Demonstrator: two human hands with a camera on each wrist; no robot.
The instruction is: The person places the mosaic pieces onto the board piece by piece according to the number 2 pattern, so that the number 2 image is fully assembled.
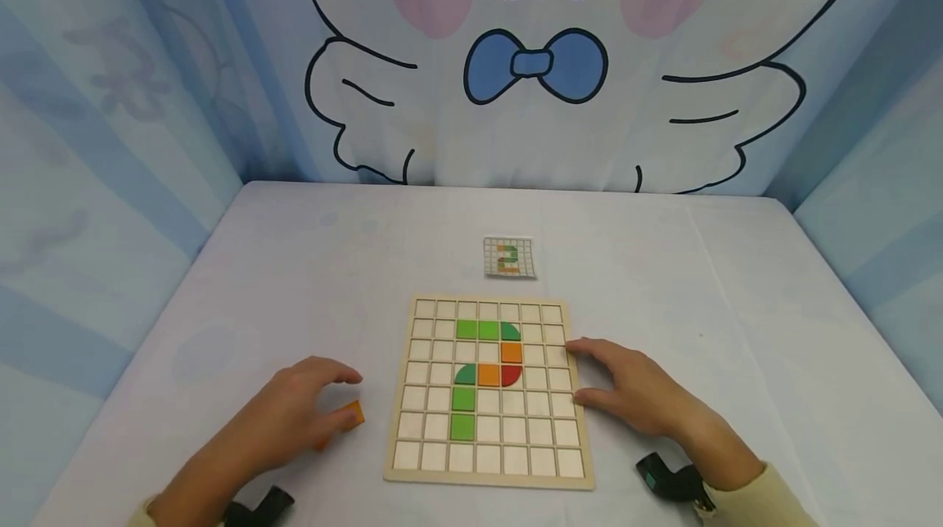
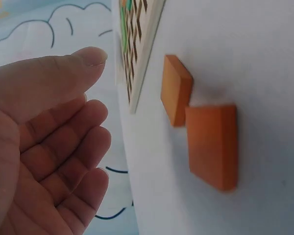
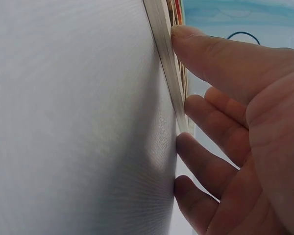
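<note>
My left hand [image 1: 298, 408] hovers left of the board, its thumb and fingers apart and nothing between them. Close by on the white cloth lie two orange square tiles, a nearer one [image 2: 210, 147] and a farther one [image 2: 176, 90], almost touching in the left wrist view. The wooden grid board [image 1: 489, 479] holds light green squares [image 1: 462, 427], orange squares [image 1: 512, 353], dark green quarter-rounds [image 1: 510, 332] and a red quarter-round [image 1: 511, 376]. At the board's right edge rests my right hand [image 1: 641, 388], thumb and fingertips touching the frame, fingers loosely bent.
Behind the board lies a small card [image 1: 509, 257] printed with a coloured tile pattern on a grid. A white cloth [image 1: 331, 249] covers the table. Printed fabric [image 1: 538, 142] hangs along the far edge and both sides.
</note>
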